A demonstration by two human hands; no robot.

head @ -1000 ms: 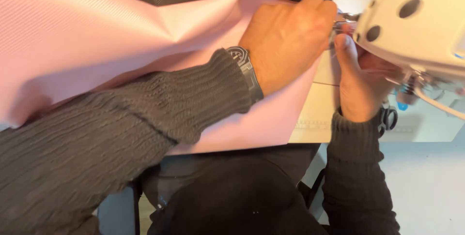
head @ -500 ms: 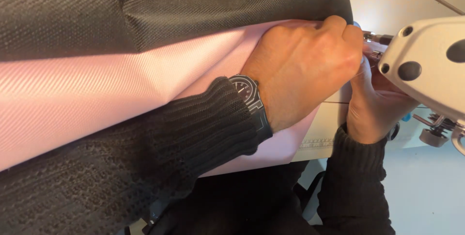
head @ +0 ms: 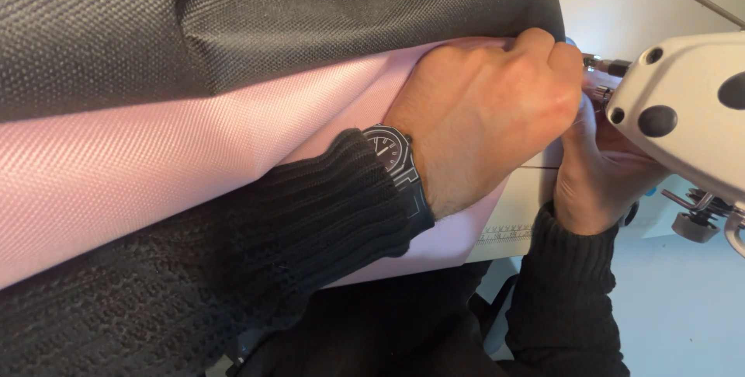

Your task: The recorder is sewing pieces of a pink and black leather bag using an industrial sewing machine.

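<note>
Left hand [head: 489,121] is down on the pink fabric [head: 178,167], knuckles up, fingers curled tight at the cloth's edge right by the sewing machine [head: 691,105]. It grips the fabric there, pressing it flat against the desk [head: 512,214]. A dark watch [head: 396,156] sits on that wrist, above the ribbed black sleeve [head: 256,253].

Right hand [head: 601,175] is tucked under the machine's white head, fingers up by the metal needle parts. The fingertips are hidden behind the left hand and the machine, so I cannot tell whether it grasps anything or just rests there.

Compared with a second ago, the view has swung in closer and leftward. The black fabric [head: 272,20] now fills the whole top of the picture; back then it was only a thin strip along the top edge. The pink cloth, which covered most of the left side, is now a band running between the black fabric above and the sleeve below. The left hand has stayed at the needle end of the pink edge through all three moments. The machine head has slid to the right edge of the view, showing less of itself than before. The right hand has held its place beneath it throughout.

A ruler strip shows along the desk's front edge, just beside the right wrist.
</note>
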